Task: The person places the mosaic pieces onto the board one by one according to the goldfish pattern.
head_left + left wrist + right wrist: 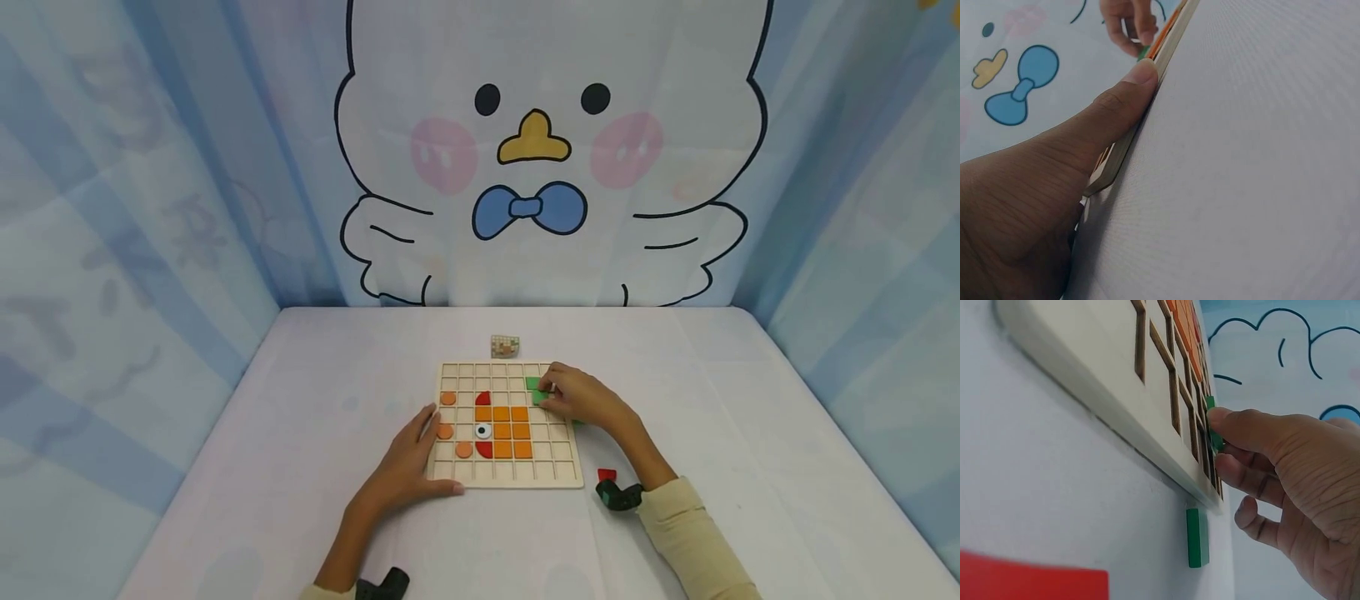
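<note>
A pale wooden grid board (555,473) lies on the table, bearing orange squares (502,432), two red quarter-round pieces (484,450), several orange discs (464,450) and a round eye piece (483,431). My left hand (408,458) rests at the board's near left corner, fingers along the left side and thumb stretched along the front edge. At the upper right of the grid, my right hand (576,394) pinches a green square tile (1216,440) between thumb and fingers, close over the cells. Another green tile (532,382) lies just beyond it on the board.
Behind the board sits a small patterned card (505,347). Right of the board, a green piece (1196,539) and a red piece (607,474) lie on the white tablecloth. Curtains with a cartoon bird print (540,275) enclose the table.
</note>
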